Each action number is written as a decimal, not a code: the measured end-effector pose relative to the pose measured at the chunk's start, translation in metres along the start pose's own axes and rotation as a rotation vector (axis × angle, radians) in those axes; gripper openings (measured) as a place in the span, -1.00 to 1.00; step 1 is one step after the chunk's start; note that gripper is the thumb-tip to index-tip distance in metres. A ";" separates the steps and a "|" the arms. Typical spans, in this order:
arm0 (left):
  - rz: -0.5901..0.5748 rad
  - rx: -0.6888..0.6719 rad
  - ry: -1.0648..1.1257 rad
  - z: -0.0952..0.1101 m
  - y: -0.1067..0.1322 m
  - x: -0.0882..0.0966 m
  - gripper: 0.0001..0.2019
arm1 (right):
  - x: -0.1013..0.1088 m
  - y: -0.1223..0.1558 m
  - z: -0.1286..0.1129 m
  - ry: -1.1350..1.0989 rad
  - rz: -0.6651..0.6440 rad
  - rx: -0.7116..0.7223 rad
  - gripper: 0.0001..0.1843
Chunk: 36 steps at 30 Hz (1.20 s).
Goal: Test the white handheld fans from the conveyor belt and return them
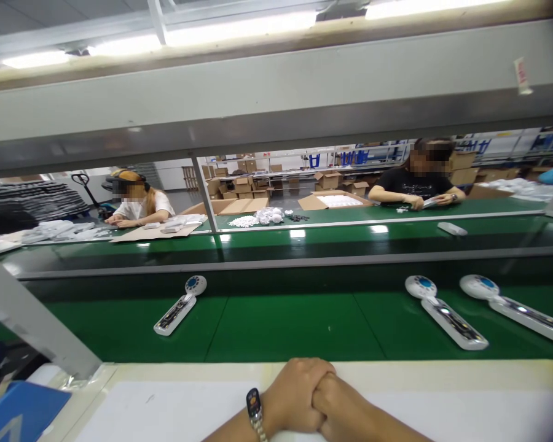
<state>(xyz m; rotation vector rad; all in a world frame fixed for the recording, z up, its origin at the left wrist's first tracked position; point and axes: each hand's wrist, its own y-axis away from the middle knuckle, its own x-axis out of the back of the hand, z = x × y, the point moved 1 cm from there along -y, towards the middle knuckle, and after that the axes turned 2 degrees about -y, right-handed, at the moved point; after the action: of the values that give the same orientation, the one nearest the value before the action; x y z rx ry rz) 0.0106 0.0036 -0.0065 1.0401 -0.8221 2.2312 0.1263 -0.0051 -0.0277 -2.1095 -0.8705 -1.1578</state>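
Note:
My left hand (295, 393) and my right hand (334, 399) are clasped together, fingers interlocked, resting on the white worktop (166, 411) at the near edge. Nothing shows inside either hand. A watch (254, 408) is on my left wrist. Just beyond the hands runs a green conveyor belt (295, 325). On it lie three white handheld devices with round blue heads and open bodies: one at the left (179, 307), two at the right (445, 313) (516, 307). None touches my hands.
A grey metal frame post (32, 325) slants across the left. A blue object (18, 411) sits at the bottom left. Across a second belt, two other people (138, 205) (419, 181) work at green tables with white parts and cardboard boxes (334, 201).

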 end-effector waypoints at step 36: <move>0.008 0.003 -0.008 -0.002 0.001 -0.002 -0.52 | 0.007 -0.002 -0.006 0.011 -0.067 -0.047 -0.56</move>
<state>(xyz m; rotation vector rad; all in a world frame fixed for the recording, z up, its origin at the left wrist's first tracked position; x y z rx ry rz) 0.0106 0.0038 -0.0092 1.0497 -0.8280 2.2366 0.1253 -0.0062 -0.0185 -2.1242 -0.9236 -1.2338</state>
